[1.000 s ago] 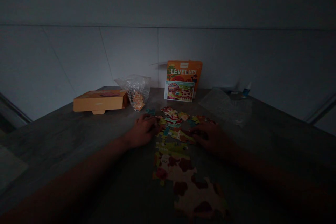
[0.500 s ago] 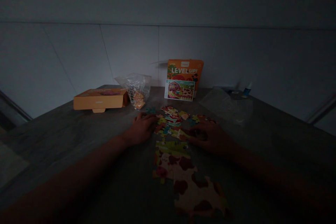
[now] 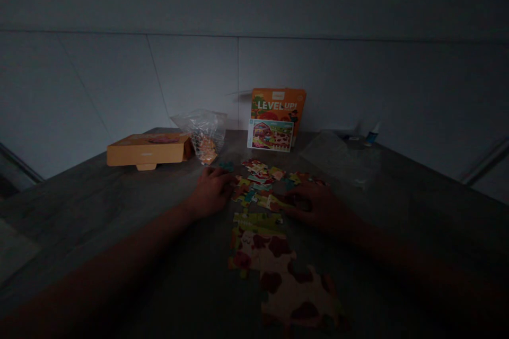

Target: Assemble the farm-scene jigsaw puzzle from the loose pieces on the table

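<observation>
A loose pile of jigsaw puzzle pieces (image 3: 260,180) lies on the dark table between my hands. At the pile's left edge rests my left hand (image 3: 210,190), fingers bent and slightly apart, with no piece visible in it. My right hand (image 3: 314,204) is on the other side, thumb and forefinger closed on a puzzle piece (image 3: 273,202) with brown and yellow on it. Nearer to me lies a joined section of puzzle (image 3: 278,254) showing a spotted cow and green grass. Dim light hides much of the fingertips.
Behind the pile an orange "LEVEL UP!" box (image 3: 278,100) stands upright with a farm picture card (image 3: 270,135) leaning on it. An orange box (image 3: 147,151) and a plastic bag of pieces (image 3: 207,137) stand left. Clear plastic wrapping (image 3: 338,159) and a small bottle (image 3: 371,136) are right.
The whole view has shifted slightly, so things appear a little further left. Both hands keep nearly the same places beside the pile.
</observation>
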Motion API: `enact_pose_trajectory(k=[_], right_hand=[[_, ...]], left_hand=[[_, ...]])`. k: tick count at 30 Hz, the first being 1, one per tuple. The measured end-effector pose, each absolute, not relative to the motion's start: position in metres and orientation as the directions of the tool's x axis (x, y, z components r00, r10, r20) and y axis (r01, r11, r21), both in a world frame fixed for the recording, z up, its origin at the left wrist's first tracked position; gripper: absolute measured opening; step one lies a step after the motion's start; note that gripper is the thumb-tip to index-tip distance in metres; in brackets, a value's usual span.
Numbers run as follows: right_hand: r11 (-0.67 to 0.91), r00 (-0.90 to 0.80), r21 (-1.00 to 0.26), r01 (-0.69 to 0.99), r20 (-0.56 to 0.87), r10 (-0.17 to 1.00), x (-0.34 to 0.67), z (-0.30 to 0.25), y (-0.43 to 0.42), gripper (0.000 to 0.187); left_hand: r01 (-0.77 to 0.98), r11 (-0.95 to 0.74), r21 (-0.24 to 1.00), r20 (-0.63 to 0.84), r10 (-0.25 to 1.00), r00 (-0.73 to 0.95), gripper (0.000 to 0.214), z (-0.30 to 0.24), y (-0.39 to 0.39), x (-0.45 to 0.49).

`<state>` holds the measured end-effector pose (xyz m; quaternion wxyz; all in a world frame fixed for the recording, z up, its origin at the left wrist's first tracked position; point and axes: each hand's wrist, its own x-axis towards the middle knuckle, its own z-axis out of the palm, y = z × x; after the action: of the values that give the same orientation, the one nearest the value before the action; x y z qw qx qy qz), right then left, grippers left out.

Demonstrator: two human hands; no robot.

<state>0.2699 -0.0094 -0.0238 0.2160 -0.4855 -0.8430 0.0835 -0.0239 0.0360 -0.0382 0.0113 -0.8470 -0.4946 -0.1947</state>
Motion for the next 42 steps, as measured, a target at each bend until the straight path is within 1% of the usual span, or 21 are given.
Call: enact_pose_trajectory(k=[4, 9, 17, 20, 22, 25, 27, 30, 33, 36, 39, 40, 42], right_hand=[[0.524, -0.441, -0.342, 0.780, 0.294, 0.848, 0.271, -0.024, -0.009, 0.029], [0.520, -0.438, -0.362, 0.774, 0.288, 0.852, 0.270, -0.023, -0.010, 0.027], [0.520, -0.441, -0.365, 0.772, 0.282, 0.852, 0.269, -0.022, -0.011, 0.025], [0.513, -0.434, -0.365, 0.777, 0.278, 0.857, 0.269, -0.021, -0.011, 0.026], [0.485, -0.407, -0.340, 0.805, 0.279, 0.870, 0.271, -0.020, -0.009, 0.027], [0.436, -0.359, -0.303, 0.847, 0.279, 0.891, 0.273, -0.021, -0.007, 0.025], [0.436, -0.354, -0.302, 0.848, 0.291, 0.889, 0.274, -0.022, -0.007, 0.024], [0.490, -0.394, -0.281, 0.825, 0.334, 0.856, 0.272, -0.024, -0.008, 0.025], [0.528, -0.436, -0.267, 0.806, 0.335, 0.836, 0.269, -0.024, -0.009, 0.026], [0.506, -0.420, -0.267, 0.820, 0.321, 0.849, 0.269, -0.024, -0.009, 0.021], [0.477, -0.393, -0.265, 0.838, 0.314, 0.864, 0.271, -0.023, -0.008, 0.022], [0.477, -0.391, -0.267, 0.837, 0.319, 0.864, 0.271, -0.022, -0.008, 0.022], [0.480, -0.384, -0.269, 0.835, 0.340, 0.858, 0.270, -0.020, -0.009, 0.022]], left_hand=[[0.838, -0.509, 0.197, 0.328, 0.840, 0.433, 0.031, -0.043, 0.038, -0.026], [0.815, -0.535, 0.222, 0.318, 0.830, 0.458, 0.020, -0.035, 0.036, -0.023], [0.814, -0.540, 0.216, 0.324, 0.826, 0.462, 0.025, -0.032, 0.037, -0.025], [0.842, -0.501, 0.200, 0.312, 0.847, 0.430, 0.030, -0.035, 0.038, -0.025], [0.876, -0.447, 0.182, 0.293, 0.875, 0.386, 0.035, -0.036, 0.038, -0.025], [0.898, -0.406, 0.167, 0.280, 0.893, 0.352, 0.033, -0.037, 0.037, -0.025], [0.900, -0.398, 0.175, 0.278, 0.897, 0.343, 0.031, -0.037, 0.037, -0.025], [0.905, -0.367, 0.216, 0.279, 0.911, 0.303, 0.035, -0.037, 0.037, -0.026], [0.902, -0.347, 0.258, 0.277, 0.921, 0.275, 0.034, -0.038, 0.039, -0.028], [0.893, -0.332, 0.303, 0.279, 0.927, 0.250, 0.033, -0.038, 0.041, -0.028], [0.886, -0.310, 0.344, 0.298, 0.931, 0.210, 0.036, -0.037, 0.039, -0.026], [0.870, -0.307, 0.386, 0.310, 0.931, 0.191, 0.034, -0.036, 0.038, -0.024], [0.797, -0.322, 0.512, 0.331, 0.929, 0.163, 0.027, -0.032, 0.035, -0.021]])
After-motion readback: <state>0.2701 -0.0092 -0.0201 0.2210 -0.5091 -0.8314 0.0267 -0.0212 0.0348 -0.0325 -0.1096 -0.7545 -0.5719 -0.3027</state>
